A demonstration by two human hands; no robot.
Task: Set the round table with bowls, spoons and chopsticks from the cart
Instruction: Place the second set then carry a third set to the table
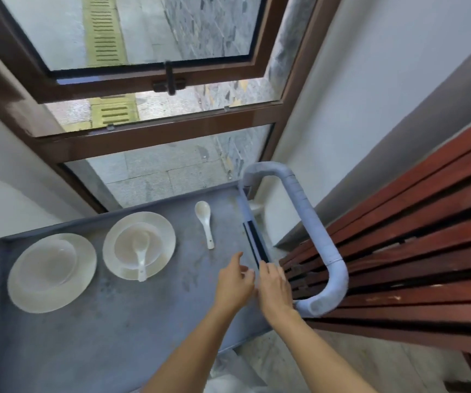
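Note:
The grey cart top (109, 330) carries two white plates. The left plate (24, 290) holds an empty white bowl (47, 264). The middle plate (164, 231) holds a bowl (123, 245) with a white spoon (141, 252) in it. A second white spoon (206, 222) lies loose to the right. A pair of chopsticks (252, 231), black with pale ends, lies along the cart's right edge. My right hand (275, 286) covers their near end with its fingertips. My left hand (234, 282) hovers just beside it, fingers apart and empty.
A padded grey cart handle (309, 222) loops over the right edge above my right hand. A dark red slatted wooden bench (404, 251) stands right of the cart. A brown-framed window (155, 131) and white wall lie beyond the cart.

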